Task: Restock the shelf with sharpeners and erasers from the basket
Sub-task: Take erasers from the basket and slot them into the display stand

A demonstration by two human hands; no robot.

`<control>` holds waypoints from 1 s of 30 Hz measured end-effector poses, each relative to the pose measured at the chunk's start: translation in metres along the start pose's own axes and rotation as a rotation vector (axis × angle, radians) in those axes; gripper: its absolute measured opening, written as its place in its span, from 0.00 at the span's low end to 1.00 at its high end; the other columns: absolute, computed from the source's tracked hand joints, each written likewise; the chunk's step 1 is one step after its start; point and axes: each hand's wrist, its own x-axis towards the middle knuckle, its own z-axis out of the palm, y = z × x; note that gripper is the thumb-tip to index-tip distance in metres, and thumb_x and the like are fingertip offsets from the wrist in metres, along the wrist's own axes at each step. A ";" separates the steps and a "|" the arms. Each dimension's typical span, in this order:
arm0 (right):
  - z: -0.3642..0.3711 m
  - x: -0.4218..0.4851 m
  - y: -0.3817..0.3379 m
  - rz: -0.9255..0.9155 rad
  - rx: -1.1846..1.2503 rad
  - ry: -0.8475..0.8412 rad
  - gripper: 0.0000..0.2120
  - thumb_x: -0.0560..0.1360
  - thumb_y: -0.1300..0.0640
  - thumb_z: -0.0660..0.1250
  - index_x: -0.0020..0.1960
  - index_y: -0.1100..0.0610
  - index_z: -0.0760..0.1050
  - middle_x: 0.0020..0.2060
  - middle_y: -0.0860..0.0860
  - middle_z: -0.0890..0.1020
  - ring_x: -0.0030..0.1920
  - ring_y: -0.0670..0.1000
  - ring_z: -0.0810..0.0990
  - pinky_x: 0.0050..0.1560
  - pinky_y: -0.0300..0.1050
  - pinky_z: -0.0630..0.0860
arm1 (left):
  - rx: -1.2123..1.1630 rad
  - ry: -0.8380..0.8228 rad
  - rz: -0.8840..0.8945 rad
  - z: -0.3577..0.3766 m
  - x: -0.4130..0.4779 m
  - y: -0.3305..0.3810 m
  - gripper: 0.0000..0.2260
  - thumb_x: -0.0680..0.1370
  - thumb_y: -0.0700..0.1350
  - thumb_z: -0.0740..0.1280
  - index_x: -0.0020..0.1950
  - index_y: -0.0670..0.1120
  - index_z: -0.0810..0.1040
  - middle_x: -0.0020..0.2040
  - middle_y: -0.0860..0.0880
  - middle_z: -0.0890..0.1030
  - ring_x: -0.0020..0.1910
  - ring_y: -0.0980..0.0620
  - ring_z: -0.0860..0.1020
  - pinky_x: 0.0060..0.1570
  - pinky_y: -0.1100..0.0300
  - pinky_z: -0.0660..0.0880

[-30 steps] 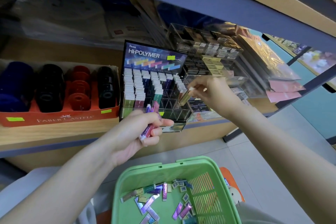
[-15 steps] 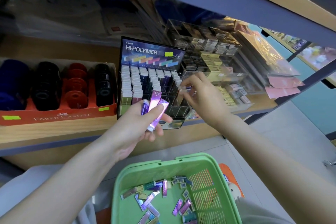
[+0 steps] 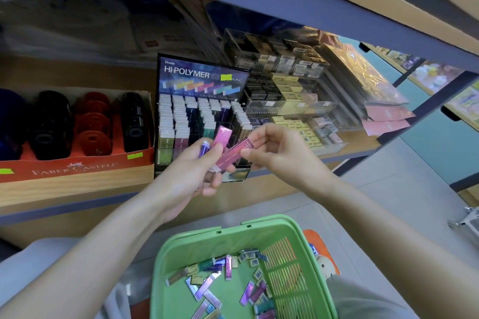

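My left hand (image 3: 193, 171) grips a small bunch of foil-wrapped erasers, a pink one (image 3: 222, 136) sticking up and a purple one (image 3: 203, 150) beside it. My right hand (image 3: 281, 151) pinches the upper end of another pink eraser (image 3: 232, 154) that still lies in the left hand's bunch. Both hands hover just in front of the black Hi-Polymer eraser display (image 3: 202, 101) on the wooden shelf (image 3: 77, 184). Below, a green basket (image 3: 207, 238) holds several loose metallic erasers (image 3: 207, 285).
A red Faber-Castell tray (image 3: 77, 167) with black, red and blue sharpeners stands left of the display. Clear boxes of yellow and white erasers (image 3: 293, 101) sit to its right, with packaged sheets (image 3: 368, 85) beyond. A blue shelf beam (image 3: 285, 5) runs overhead.
My right hand has drawn back from the display's slots to the left hand and now pinches a pink eraser there. The left hand has lifted its bunch slightly.
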 end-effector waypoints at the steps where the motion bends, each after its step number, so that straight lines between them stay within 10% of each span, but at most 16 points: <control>1: -0.002 -0.002 0.001 0.023 0.032 0.004 0.06 0.73 0.64 0.71 0.43 0.57 0.75 0.40 0.56 0.79 0.36 0.48 0.77 0.36 0.36 0.77 | 0.025 -0.001 0.012 0.001 0.001 0.000 0.10 0.82 0.47 0.57 0.50 0.42 0.71 0.35 0.48 0.79 0.23 0.58 0.65 0.21 0.68 0.61; 14: 0.015 -0.020 0.003 -0.248 -0.672 -0.075 0.06 0.73 0.48 0.69 0.47 0.49 0.79 0.40 0.46 0.80 0.43 0.45 0.65 0.45 0.42 0.66 | 0.490 0.082 0.187 0.002 0.003 -0.009 0.12 0.82 0.49 0.55 0.45 0.42 0.70 0.20 0.52 0.68 0.16 0.58 0.63 0.20 0.69 0.60; 20: 0.004 -0.008 -0.007 -0.179 -0.618 0.007 0.04 0.75 0.51 0.68 0.43 0.48 0.74 0.34 0.43 0.75 0.40 0.45 0.69 0.37 0.32 0.65 | 0.472 0.277 0.444 -0.024 -0.003 0.001 0.10 0.81 0.47 0.58 0.42 0.48 0.74 0.31 0.53 0.78 0.23 0.55 0.67 0.29 0.58 0.64; 30: 0.020 0.037 -0.015 -0.237 -0.297 0.235 0.10 0.77 0.63 0.64 0.52 0.53 0.66 0.37 0.41 0.81 0.37 0.50 0.80 0.32 0.41 0.72 | 0.536 0.445 0.510 -0.055 -0.013 0.014 0.11 0.80 0.47 0.60 0.38 0.53 0.72 0.30 0.51 0.75 0.25 0.58 0.68 0.27 0.67 0.63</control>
